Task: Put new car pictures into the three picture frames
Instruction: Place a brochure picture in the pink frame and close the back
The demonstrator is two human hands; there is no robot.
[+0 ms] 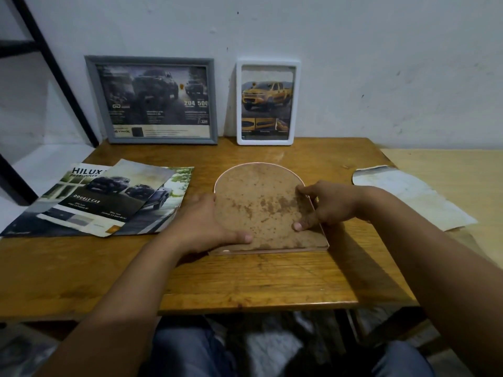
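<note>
Arch-topped frame back [262,206], brown and stained, lies face down.

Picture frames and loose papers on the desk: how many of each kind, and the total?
Frames standing against the wall: 2, a grey frame and a white frame
Arched frame lying face down: 1, held by the left hand and right hand
Car brochures: at least 2, overlapping
Worn paper: 1
Total: 6
</note>
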